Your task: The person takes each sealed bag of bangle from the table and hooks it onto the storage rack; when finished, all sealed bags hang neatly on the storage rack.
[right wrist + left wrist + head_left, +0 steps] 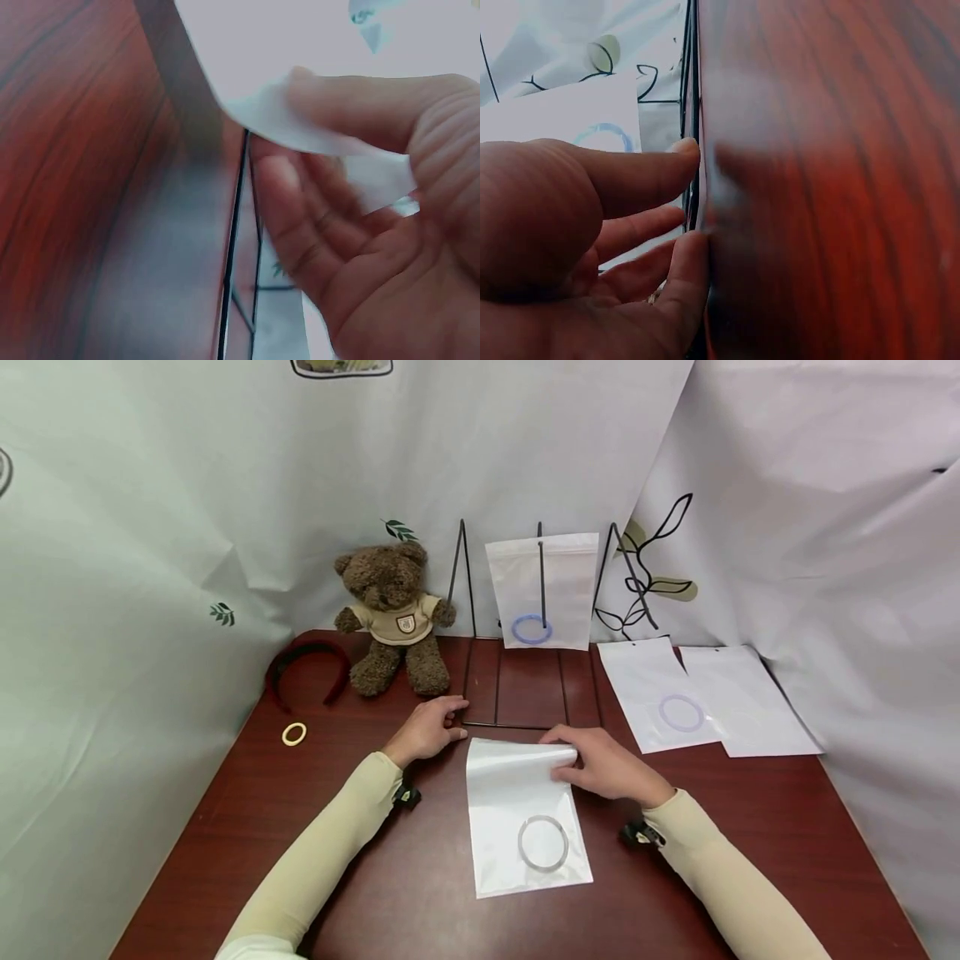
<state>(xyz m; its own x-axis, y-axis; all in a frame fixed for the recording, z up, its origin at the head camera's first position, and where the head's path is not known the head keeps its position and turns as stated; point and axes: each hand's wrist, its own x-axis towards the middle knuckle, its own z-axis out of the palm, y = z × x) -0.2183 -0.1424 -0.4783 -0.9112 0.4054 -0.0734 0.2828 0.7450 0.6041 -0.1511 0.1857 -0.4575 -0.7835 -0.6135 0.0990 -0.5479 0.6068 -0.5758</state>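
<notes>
A white flat pouch with a grey bangle inside its lower part lies on the table in the head view. Its top end is lifted and bent, and my right hand pinches that end at the right corner. In the right wrist view the thumb lies over the white pouch, with the fingers under it. My left hand rests by the front left corner of a black wire rack. Its fingers are loosely bent with nothing between them; whether they touch the wire I cannot tell.
Another pouch with a blue bangle hangs on the rack's middle hook. Two pouches, one with a lilac bangle, the other plain, lie at right. A teddy bear, red headband and yellow ring are left.
</notes>
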